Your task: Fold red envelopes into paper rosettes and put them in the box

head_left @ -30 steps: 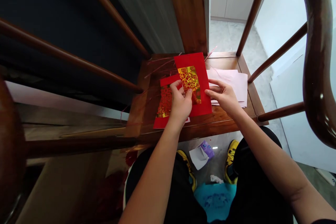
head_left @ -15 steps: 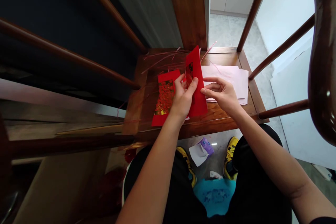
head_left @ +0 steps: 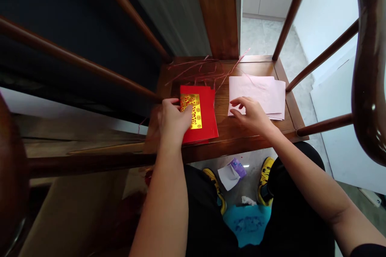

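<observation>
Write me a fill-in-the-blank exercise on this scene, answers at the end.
The left hand touches a red envelope with a ____ patterned panel.
The right hand is nearest the pale sheets of ____.
Those sheets lie on the ____ of a wooden armchair.
The sneakers are mostly ____.
Missing words: gold; paper; seat; yellow.

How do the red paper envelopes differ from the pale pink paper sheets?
Look: the red paper envelopes show a patterned gold panel; the pale pink paper sheets look plain.
Pose: the envelopes' longer side runs front to back, the sheets' side to side.
Hands: the left hand touches the envelopes; the right hand overlaps the sheets in view, contact unclear.
Both lie in overlapping stacks on the brown wooden seat.
</observation>
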A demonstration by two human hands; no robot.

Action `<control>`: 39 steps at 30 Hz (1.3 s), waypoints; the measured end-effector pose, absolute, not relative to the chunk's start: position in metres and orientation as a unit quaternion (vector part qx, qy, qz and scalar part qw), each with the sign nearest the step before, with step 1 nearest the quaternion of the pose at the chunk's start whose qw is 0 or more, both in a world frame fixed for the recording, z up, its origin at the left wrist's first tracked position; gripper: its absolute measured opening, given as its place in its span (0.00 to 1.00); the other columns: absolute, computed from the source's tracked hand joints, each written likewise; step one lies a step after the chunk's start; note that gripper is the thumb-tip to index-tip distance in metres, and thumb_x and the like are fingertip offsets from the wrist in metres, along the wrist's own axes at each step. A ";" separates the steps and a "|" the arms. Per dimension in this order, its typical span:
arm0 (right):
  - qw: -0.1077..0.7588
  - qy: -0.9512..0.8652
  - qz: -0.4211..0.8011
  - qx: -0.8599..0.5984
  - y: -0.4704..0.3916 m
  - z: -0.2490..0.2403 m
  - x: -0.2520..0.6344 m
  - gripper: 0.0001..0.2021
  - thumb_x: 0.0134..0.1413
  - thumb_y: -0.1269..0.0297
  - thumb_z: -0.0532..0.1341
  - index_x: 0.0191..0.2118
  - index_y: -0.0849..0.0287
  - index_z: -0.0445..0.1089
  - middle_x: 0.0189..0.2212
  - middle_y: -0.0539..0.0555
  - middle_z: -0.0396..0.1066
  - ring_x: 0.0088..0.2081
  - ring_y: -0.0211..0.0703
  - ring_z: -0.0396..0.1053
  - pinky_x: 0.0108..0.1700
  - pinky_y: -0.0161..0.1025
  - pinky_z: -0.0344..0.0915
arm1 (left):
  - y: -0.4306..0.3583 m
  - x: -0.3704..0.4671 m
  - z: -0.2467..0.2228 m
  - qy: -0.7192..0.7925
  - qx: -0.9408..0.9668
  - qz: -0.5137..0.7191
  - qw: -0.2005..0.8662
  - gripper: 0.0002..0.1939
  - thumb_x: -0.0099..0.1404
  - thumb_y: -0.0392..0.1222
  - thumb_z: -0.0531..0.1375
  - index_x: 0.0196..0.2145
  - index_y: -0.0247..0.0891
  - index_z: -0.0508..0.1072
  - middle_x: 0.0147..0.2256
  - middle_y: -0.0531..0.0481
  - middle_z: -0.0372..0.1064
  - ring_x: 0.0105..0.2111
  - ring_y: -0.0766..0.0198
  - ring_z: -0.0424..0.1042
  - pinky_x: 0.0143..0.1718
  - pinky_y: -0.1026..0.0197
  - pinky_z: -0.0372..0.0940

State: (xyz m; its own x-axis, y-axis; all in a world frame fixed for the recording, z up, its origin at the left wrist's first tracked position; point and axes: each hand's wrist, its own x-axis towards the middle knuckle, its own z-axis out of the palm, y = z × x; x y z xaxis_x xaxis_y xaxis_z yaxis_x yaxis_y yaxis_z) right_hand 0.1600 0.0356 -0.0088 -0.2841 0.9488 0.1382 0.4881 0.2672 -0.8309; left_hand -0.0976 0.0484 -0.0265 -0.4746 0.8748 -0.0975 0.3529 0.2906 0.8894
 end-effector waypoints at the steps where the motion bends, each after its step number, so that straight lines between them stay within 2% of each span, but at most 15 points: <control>1: 0.308 -0.754 0.300 -0.497 0.038 -0.009 0.167 0.08 0.66 0.66 0.64 0.49 0.56 0.76 0.47 0.58 0.80 0.49 0.50 0.76 0.56 0.53 0.73 | 0.047 -0.099 -0.028 0.762 0.421 0.398 0.290 0.22 0.57 0.38 0.71 0.47 0.41 0.68 0.48 0.38 0.73 0.64 0.29 0.64 0.68 0.21 0.49; 4: 0.220 -0.820 0.207 -0.486 0.049 -0.012 0.193 0.20 0.58 0.70 0.71 0.56 0.55 0.76 0.64 0.61 0.72 0.65 0.60 0.66 0.67 0.63 0.66 | 0.041 -0.085 -0.024 0.804 0.464 0.322 0.183 0.28 0.55 0.32 0.70 0.52 0.36 0.69 0.61 0.25 0.64 0.68 0.20 0.56 0.66 0.17 0.51; 6: 0.175 -0.838 0.187 -0.482 0.056 -0.016 0.210 0.27 0.56 0.70 0.73 0.61 0.55 0.74 0.69 0.61 0.67 0.69 0.64 0.61 0.70 0.67 0.62 | 0.039 -0.067 -0.018 0.776 0.540 0.305 0.114 0.30 0.57 0.29 0.67 0.57 0.35 0.68 0.66 0.24 0.58 0.68 0.21 0.56 0.65 0.18 0.53; 7: 0.161 -0.842 0.184 -0.480 0.059 -0.018 0.216 0.29 0.55 0.69 0.73 0.63 0.55 0.73 0.69 0.62 0.67 0.70 0.65 0.60 0.71 0.68 0.61 | 0.039 -0.056 -0.016 0.736 0.592 0.313 0.102 0.29 0.59 0.29 0.65 0.58 0.36 0.69 0.66 0.26 0.59 0.68 0.24 0.57 0.66 0.20 0.54; 10: 0.145 -0.851 0.182 -0.471 0.064 -0.023 0.225 0.30 0.56 0.66 0.75 0.64 0.58 0.72 0.65 0.64 0.71 0.68 0.64 0.63 0.71 0.65 0.62 | 0.045 -0.026 -0.018 0.551 0.757 0.311 0.166 0.22 0.68 0.36 0.64 0.59 0.39 0.71 0.64 0.34 0.66 0.68 0.39 0.61 0.73 0.34 0.55; 11: 0.145 -0.853 0.179 -0.468 0.065 -0.024 0.226 0.30 0.57 0.65 0.75 0.64 0.58 0.72 0.64 0.64 0.72 0.68 0.63 0.64 0.71 0.63 0.63 | 0.048 -0.018 -0.022 0.499 0.792 0.290 0.198 0.22 0.69 0.39 0.65 0.60 0.39 0.72 0.66 0.36 0.65 0.70 0.42 0.60 0.74 0.38 0.54; 14: 0.152 -0.858 0.174 -0.459 0.066 -0.025 0.226 0.28 0.59 0.66 0.73 0.64 0.58 0.72 0.64 0.63 0.72 0.67 0.61 0.65 0.70 0.62 0.64 | 0.055 -0.004 -0.034 0.436 0.831 0.224 0.263 0.29 0.70 0.44 0.66 0.66 0.36 0.69 0.74 0.36 0.57 0.76 0.47 0.52 0.78 0.42 0.48; 17: 0.146 -0.865 0.171 -0.448 0.065 -0.025 0.229 0.26 0.60 0.69 0.71 0.63 0.58 0.73 0.64 0.63 0.72 0.67 0.60 0.65 0.70 0.61 0.64 | 0.057 -0.003 -0.042 0.441 0.830 0.197 0.279 0.34 0.71 0.47 0.65 0.71 0.35 0.64 0.76 0.35 0.53 0.77 0.49 0.51 0.79 0.44 0.45; 24: 0.133 -0.885 0.117 -0.431 0.054 -0.029 0.230 0.22 0.69 0.65 0.64 0.65 0.59 0.71 0.68 0.64 0.69 0.69 0.63 0.63 0.70 0.63 0.63 | 0.055 -0.010 -0.037 0.439 0.829 0.201 0.281 0.32 0.74 0.47 0.62 0.71 0.35 0.66 0.75 0.38 0.55 0.76 0.53 0.54 0.79 0.46 0.46; 29: 0.115 -0.896 0.075 -0.422 0.047 -0.034 0.227 0.20 0.72 0.70 0.57 0.65 0.61 0.72 0.69 0.66 0.68 0.72 0.65 0.61 0.70 0.64 0.63 | 0.050 -0.008 -0.029 0.462 0.833 0.186 0.241 0.28 0.74 0.45 0.64 0.68 0.37 0.70 0.73 0.41 0.59 0.74 0.51 0.60 0.77 0.45 0.55; 33: 0.119 -0.900 0.047 -0.417 0.043 -0.038 0.226 0.18 0.73 0.74 0.54 0.61 0.62 0.73 0.68 0.65 0.70 0.72 0.61 0.63 0.70 0.60 0.63 | 0.050 -0.007 -0.029 0.458 0.842 0.197 0.204 0.18 0.76 0.40 0.60 0.61 0.38 0.78 0.69 0.43 0.67 0.70 0.52 0.67 0.74 0.46 0.61; 37: 0.158 -0.888 0.054 -0.428 0.041 -0.035 0.229 0.14 0.75 0.64 0.56 0.57 0.60 0.74 0.64 0.63 0.74 0.69 0.59 0.67 0.68 0.57 0.64 | 0.054 -0.006 -0.034 0.471 0.820 0.257 0.198 0.15 0.76 0.34 0.57 0.51 0.39 0.84 0.59 0.43 0.79 0.62 0.50 0.77 0.67 0.46 0.70; 39: 0.172 -0.869 0.054 -0.462 0.041 -0.030 0.234 0.12 0.74 0.61 0.59 0.54 0.59 0.75 0.58 0.62 0.79 0.62 0.58 0.74 0.63 0.55 0.67 | 0.055 -0.007 -0.033 0.481 0.797 0.307 0.198 0.15 0.74 0.32 0.58 0.50 0.40 0.84 0.54 0.45 0.83 0.57 0.51 0.81 0.61 0.50 0.73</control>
